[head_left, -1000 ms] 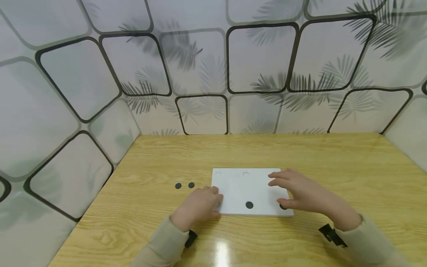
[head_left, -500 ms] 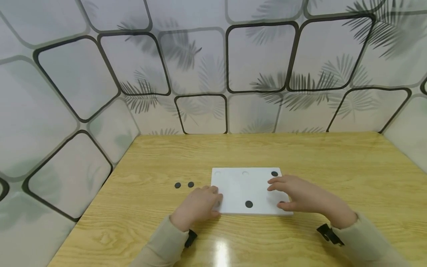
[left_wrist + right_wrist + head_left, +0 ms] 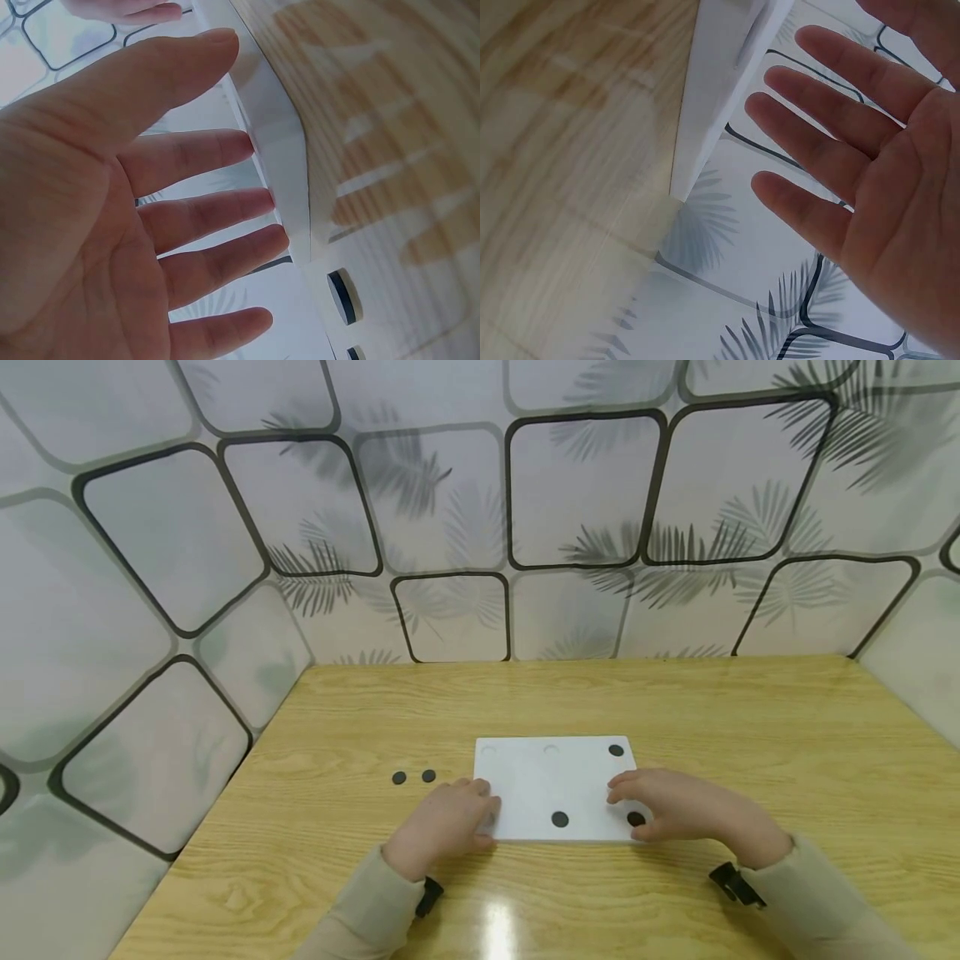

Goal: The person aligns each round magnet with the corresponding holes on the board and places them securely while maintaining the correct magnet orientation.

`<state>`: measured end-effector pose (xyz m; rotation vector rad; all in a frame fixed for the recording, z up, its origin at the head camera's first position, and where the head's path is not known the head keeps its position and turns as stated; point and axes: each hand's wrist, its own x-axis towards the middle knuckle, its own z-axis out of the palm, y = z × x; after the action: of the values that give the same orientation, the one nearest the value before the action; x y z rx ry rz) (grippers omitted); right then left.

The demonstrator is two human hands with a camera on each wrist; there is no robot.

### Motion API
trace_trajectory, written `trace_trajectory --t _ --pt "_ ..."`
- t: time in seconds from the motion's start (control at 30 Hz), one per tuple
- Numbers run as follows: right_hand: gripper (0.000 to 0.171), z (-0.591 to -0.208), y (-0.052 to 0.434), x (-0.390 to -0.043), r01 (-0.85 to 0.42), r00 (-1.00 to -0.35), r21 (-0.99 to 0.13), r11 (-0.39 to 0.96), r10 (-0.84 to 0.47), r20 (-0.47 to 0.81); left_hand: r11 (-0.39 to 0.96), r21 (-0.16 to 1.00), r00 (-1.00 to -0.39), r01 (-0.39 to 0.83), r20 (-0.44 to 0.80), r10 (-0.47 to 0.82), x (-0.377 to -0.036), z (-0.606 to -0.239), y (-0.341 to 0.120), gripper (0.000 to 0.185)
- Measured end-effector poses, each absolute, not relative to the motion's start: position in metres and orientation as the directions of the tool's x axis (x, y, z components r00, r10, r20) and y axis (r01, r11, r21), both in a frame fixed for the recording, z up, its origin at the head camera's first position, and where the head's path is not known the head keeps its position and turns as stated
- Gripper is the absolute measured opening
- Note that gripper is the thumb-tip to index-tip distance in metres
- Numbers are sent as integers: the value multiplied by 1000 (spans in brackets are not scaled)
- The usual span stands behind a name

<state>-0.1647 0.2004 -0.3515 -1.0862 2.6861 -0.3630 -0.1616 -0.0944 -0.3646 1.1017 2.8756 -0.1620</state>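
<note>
Your left hand (image 3: pixel 448 821) sits at the white board's (image 3: pixel 540 781) left edge, fingers spread straight against it. Your right hand (image 3: pixel 678 808) hovers flat over the board's right front corner, fingers open, maybe touching the black disc (image 3: pixel 635 818) there, hard to tell. The board lies flat mid-counter (image 3: pixel 675 710), two more discs (image 3: pixel 559 818) on it, two loose discs (image 3: pixel 414 776) just left.

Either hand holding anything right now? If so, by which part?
Nothing is held. Left hand rests open at the white board's near-left corner; right hand lies open over its near-right corner, fingers straight.
</note>
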Motion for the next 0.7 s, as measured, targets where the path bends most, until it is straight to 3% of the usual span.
trace_trajectory --t 0.7 --pt "35 -358 202 -168 -637 -711 -301 710 -692 -128 747 -79 -751 660 -104 652 -161 -362 -94 37"
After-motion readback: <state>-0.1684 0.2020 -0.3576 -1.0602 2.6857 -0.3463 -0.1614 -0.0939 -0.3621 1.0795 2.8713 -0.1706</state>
